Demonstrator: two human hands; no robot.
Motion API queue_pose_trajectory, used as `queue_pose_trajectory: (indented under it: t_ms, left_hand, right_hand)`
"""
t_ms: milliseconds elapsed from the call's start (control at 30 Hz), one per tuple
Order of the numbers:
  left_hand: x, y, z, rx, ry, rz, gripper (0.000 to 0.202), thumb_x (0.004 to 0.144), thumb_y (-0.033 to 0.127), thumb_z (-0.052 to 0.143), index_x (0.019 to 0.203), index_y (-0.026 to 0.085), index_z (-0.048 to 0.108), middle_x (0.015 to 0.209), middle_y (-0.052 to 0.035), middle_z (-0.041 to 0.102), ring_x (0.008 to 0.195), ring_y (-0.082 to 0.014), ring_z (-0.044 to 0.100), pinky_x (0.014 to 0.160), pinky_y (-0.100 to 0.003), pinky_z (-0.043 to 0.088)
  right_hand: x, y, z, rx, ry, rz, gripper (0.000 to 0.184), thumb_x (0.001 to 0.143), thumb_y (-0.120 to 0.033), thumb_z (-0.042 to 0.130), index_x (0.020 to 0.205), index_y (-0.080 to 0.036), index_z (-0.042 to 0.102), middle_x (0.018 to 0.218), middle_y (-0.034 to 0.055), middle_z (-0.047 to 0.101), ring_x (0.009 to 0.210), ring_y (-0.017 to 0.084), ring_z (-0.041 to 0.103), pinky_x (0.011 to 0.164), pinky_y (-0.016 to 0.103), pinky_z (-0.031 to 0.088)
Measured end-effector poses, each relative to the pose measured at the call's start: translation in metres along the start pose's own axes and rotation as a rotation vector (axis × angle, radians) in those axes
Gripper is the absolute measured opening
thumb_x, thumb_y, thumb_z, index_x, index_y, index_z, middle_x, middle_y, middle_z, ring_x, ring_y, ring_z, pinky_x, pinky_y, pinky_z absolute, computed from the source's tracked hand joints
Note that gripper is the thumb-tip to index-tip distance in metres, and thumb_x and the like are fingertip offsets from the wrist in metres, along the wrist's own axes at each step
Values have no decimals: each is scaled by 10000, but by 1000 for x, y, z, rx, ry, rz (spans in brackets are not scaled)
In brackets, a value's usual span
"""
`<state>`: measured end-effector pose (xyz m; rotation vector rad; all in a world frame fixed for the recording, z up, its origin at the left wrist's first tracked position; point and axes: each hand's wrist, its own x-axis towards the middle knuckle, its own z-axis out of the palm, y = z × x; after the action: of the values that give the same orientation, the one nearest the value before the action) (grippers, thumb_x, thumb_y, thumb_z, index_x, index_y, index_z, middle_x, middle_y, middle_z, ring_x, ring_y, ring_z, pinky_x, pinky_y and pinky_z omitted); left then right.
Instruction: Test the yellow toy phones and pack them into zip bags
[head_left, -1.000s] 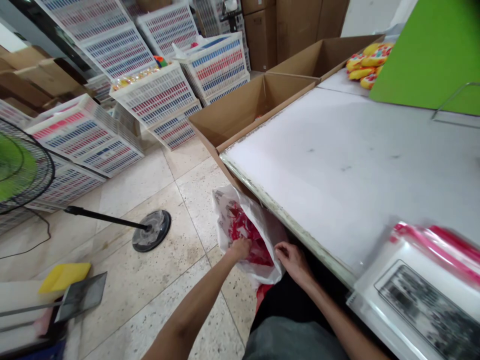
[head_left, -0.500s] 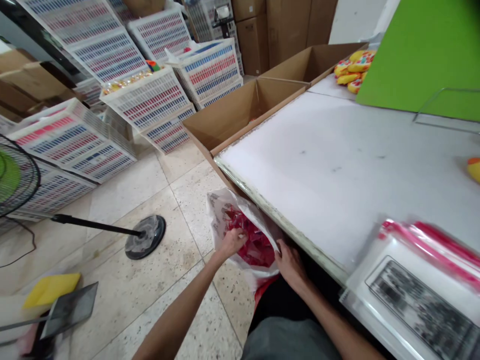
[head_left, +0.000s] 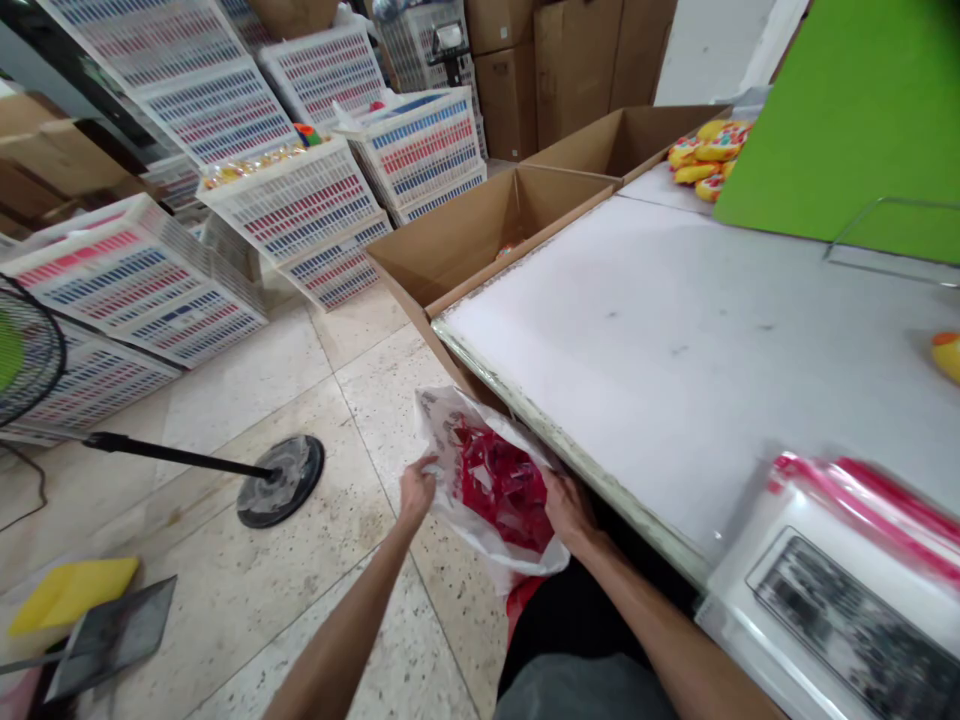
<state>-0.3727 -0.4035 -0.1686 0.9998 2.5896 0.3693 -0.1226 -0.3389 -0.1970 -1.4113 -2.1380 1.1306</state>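
Below the edge of the white table [head_left: 675,330], just above the speckled stone floor [head_left: 315,590], is a thin white plastic bag [head_left: 465,520]. Its mouth is open and a heap of crumpled red pieces [head_left: 499,485] lies inside. My left hand [head_left: 417,490] is closed on the left rim of the bag. My right hand [head_left: 568,508] touches the right rim, but its fingertips are hidden, so I cannot tell if they grip. I cannot make out what the red pieces are. The table edge covers the far side of the bag.
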Motion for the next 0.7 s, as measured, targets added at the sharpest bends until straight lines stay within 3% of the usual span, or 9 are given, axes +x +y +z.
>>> queue_pose_trajectory:
  t_ms: [100, 167, 233, 300, 367, 467, 567, 700]
  left_hand:
    - [-10, -16, -28, -37, 69, 10, 449, 739, 100, 382, 1128, 129, 603, 671, -29, 659, 472, -128, 526, 481, -213, 407]
    - [-24, -26, -35, -48, 115, 28, 482, 761, 140, 366, 1205, 154, 554, 632, -5, 638, 467, -133, 512, 476, -213, 396]
    - [-38, -33, -28, -48, 121, 45, 497, 738, 119, 373, 1195, 148, 567, 596, 2, 626, 475, -137, 519, 486, -210, 401]
    - [-43, -35, -15, -47, 90, 48, 461, 665, 64, 406, 1042, 136, 663, 567, -1, 627, 484, -131, 535, 510, -199, 414]
    - [-39, -35, -6, -47, 79, 35, 430, 623, 38, 418, 938, 124, 698, 532, -2, 618, 459, -124, 526, 509, -194, 415]
    - [-28, -39, -11, -51, 116, 26, 473, 671, 70, 407, 1076, 119, 646, 497, 13, 587, 413, -127, 493, 489, -210, 405]
    - [-29, -52, -16, -49, 163, 43, 526, 710, 102, 397, 1207, 153, 560, 607, -1, 631, 543, -156, 564, 587, -234, 439]
    - [-41, -74, -3, -24, 106, 20, 460, 628, 52, 401, 989, 116, 678, 568, -22, 634, 544, -173, 581, 604, -246, 453]
  right_hand:
    - [-17, 9, -15, -82, 93, 2, 337, 908, -175, 423, 1235, -161, 504, 1277, 113, 511, 1205, 237, 439, 1040, 447, 301]
    - [-29, 10, -19, -122, 112, 5, 408, 897, -134, 357, 1291, -148, 462, 1307, 118, 495, 1226, 221, 424, 1056, 385, 286]
    - [-36, 9, -17, -157, 67, 2, 448, 857, -88, 349, 1280, -141, 483, 1211, 119, 581, 1114, 209, 535, 975, 328, 384]
    - [-34, 9, -13, -192, -9, 4, 447, 800, -42, 360, 1178, -126, 582, 980, 115, 688, 894, 207, 645, 804, 284, 485]
    - [-29, 9, -11, -223, -68, -1, 441, 755, -9, 366, 1065, -134, 653, 827, 97, 711, 767, 200, 668, 703, 255, 500]
    - [-25, 11, -20, -260, -76, -20, 497, 750, 16, 352, 1125, -166, 621, 969, 88, 695, 913, 192, 638, 824, 260, 456]
    - [-31, 13, -31, -301, -55, 4, 483, 815, -26, 324, 1210, -173, 559, 1130, 102, 633, 1073, 207, 557, 939, 316, 378]
    - [-41, 18, -32, -316, -141, 54, 364, 824, -86, 383, 1053, -169, 653, 953, 106, 693, 890, 222, 634, 787, 307, 450]
